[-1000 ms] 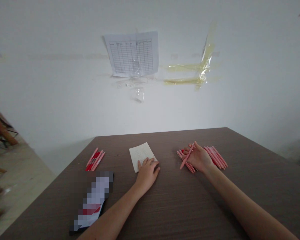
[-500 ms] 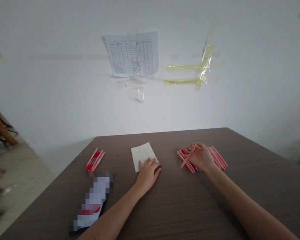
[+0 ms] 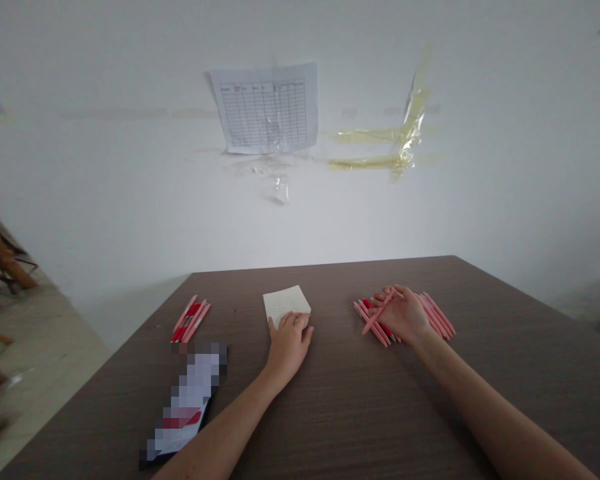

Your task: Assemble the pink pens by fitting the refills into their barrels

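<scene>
Pose of the two bare hands, with the cream paper [image 3: 286, 301] as landmark on the brown table [image 3: 340, 407]. The left forearm rises from the near edge toward the paper; the left hand [image 3: 287, 343] lies palm down over the paper's near part, fingers loosely extended and slightly parted, thumb out to the right, the hand open and gripping nothing. Right of the paper, the right forearm slants inward from the near right, and the right hand [image 3: 403, 317] is rolled so that the palm shows, its digits closed on a pink pen [image 3: 375, 319] (held obliquely, its lower end toward the near left). Below this hand, also right of the paper, lie grouped pens [image 3: 380, 333]; farther right, just beyond the wrist, is a row of pink pens [image 3: 439, 315]. Left of the paper lie pink and red pens [image 3: 191, 321]; a blurred-out packet [image 3: 193, 383] lies nearer, to its left.
</scene>
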Action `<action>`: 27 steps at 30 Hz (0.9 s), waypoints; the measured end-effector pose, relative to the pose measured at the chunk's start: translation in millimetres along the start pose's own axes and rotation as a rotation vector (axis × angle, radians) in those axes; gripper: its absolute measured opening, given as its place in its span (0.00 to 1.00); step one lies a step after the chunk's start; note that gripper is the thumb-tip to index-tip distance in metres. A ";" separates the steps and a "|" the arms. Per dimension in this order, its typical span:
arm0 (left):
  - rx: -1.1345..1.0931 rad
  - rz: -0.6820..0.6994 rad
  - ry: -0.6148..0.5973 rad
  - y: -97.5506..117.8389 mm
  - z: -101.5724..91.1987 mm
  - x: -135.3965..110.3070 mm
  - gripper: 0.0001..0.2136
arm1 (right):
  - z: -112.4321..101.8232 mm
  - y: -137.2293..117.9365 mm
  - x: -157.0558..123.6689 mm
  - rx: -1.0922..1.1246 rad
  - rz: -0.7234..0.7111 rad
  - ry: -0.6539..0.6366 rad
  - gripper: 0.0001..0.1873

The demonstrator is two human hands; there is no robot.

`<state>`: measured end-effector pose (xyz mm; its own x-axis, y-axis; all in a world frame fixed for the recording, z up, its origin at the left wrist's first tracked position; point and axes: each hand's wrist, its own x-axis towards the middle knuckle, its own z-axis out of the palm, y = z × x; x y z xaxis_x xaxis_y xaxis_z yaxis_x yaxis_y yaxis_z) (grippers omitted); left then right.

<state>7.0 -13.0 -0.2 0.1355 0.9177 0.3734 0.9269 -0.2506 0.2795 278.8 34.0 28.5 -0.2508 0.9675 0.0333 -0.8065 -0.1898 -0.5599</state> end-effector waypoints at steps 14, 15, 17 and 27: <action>0.065 -0.120 -0.073 -1.8 -0.6 -0.6 0.16 | -6.6 0.6 4.9 -0.052 -0.017 0.013 0.01; 0.059 -0.107 -0.074 -0.9 -0.7 -1.2 0.16 | -7.4 1.6 6.2 -0.065 -0.025 0.017 0.04; 0.038 -0.068 -0.084 2.1 -1.3 -2.5 0.15 | -10.1 3.5 9.5 -0.097 -0.036 0.032 0.07; 0.130 -0.185 -0.009 -4.8 -1.9 0.0 0.18 | -21.3 4.8 10.0 -0.130 -0.060 0.093 0.07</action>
<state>1.9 -12.3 0.1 -0.0381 0.9471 0.3186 0.9735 -0.0367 0.2257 283.8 46.3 8.5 -0.1494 0.9888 -0.0034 -0.7410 -0.1142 -0.6618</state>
